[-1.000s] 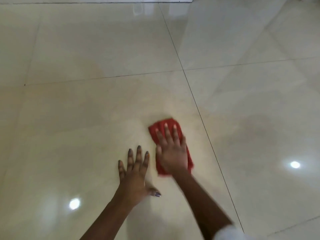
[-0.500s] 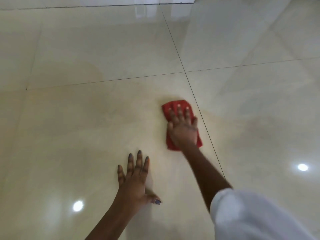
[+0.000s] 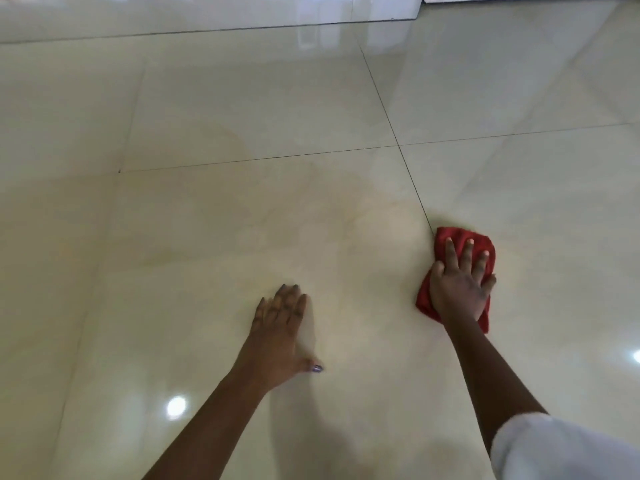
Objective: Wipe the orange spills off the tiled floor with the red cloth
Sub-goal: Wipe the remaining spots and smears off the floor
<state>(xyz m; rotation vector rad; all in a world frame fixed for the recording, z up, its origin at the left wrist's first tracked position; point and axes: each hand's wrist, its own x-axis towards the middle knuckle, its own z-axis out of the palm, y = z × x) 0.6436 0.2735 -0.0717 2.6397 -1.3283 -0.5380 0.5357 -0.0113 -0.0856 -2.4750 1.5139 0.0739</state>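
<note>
Pressing red cloth [image 3: 454, 237] under spread right hand [image 3: 457, 289] fingers [image 3: 466, 251], leaning on flat left hand [image 3: 277, 327]; best rubbing hard over faint orange spills [image 3: 349, 220].

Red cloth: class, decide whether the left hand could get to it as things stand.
Probably yes: only bare tiled floor lies between the left hand, flat on the floor, and the red cloth. The right hand presses on most of it, leaving just the edges free.
</note>
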